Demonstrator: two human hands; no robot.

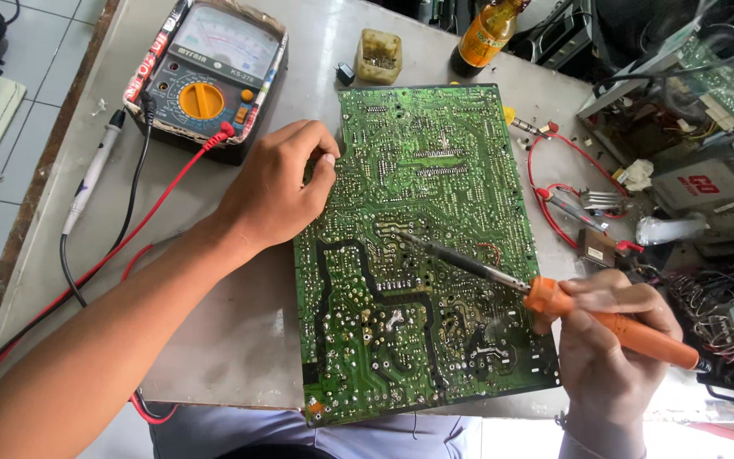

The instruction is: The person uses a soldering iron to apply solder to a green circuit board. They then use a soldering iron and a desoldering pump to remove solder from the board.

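1. The fingers of the right hand [609,357] are curled and pressed around the orange handle of a soldering iron [613,327], gripped pen-fashion; its dark tip is laid on the solder side of the board, pointing toward 10 o'clock.
2. The fingers of the left hand [278,187] are bent and held close together, the fingertips resting on the left edge of the green circuit board [418,246] near its upper corner; nothing is pinched.
3. The circuit board is laid flat at the centre of the grey table [231,340], its lower edge just overhanging the near table edge at 6 o'clock.
4. At 11 o'clock from the board, an analogue multimeter [210,76] is seen, with red and black leads [121,246] trailing toward 7 o'clock under the left forearm.
5. At 12 o'clock, a small yellowed tub [379,55] and an amber bottle [488,34] are set beyond the top edge.
6. Open table is left only at 8 o'clock of the board; at 3 o'clock the space is crowded with red clip leads [554,195] and loose electronic parts [690,195].
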